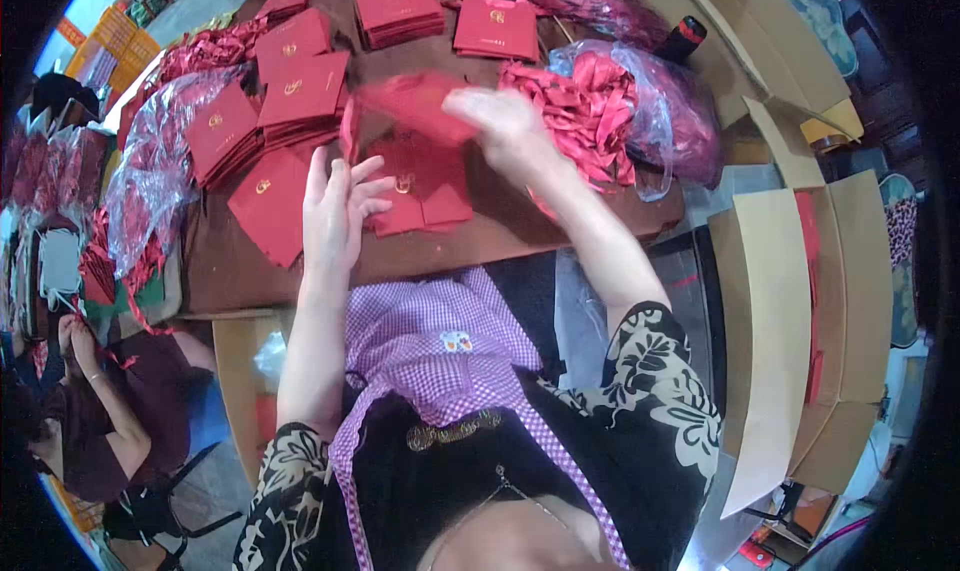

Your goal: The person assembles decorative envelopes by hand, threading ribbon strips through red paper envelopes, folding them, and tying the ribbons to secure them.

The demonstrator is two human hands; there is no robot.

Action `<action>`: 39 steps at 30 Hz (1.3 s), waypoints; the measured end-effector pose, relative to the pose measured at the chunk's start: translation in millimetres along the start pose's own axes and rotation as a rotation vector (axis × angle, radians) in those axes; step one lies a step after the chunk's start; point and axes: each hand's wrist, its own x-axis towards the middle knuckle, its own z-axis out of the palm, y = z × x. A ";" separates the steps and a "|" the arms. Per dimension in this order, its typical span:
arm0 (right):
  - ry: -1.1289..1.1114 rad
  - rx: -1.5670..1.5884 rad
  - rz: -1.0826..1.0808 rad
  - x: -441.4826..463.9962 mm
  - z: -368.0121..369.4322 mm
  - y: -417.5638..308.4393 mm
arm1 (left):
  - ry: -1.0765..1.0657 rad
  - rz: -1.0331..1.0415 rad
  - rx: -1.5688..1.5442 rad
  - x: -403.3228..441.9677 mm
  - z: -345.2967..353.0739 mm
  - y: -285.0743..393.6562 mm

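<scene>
My right hand (pixel 505 131) holds a flat red card piece (pixel 415 106) by its right end, above the table; motion smears both. My left hand (pixel 342 201) is open, its fingers spread, just left of a few red card pieces (pixel 440 196) with a gold emblem that lie on the brown tabletop (pixel 400 260). A red ribbon (pixel 349 131) hangs by the left fingertips; whether they touch it I cannot tell. Left of that hand lies another red card piece (pixel 268 211), below stacks of the same kind (pixel 305 96).
A heap of red ribbons (pixel 575 111) lies on the right beside a clear plastic bag (pixel 650 101). Further stacks (pixel 400 11) stand at the back, near a dark bottle-like object (pixel 682 37). Open cardboard boxes (pixel 770 341) flank the table's right side. Another person (pixel 110 411) sits at the left.
</scene>
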 end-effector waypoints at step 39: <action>-0.727 -0.753 -0.226 -10.5 81.3 180.8 | 0.153 0.460 1.385 13.9 -42.3 -51.7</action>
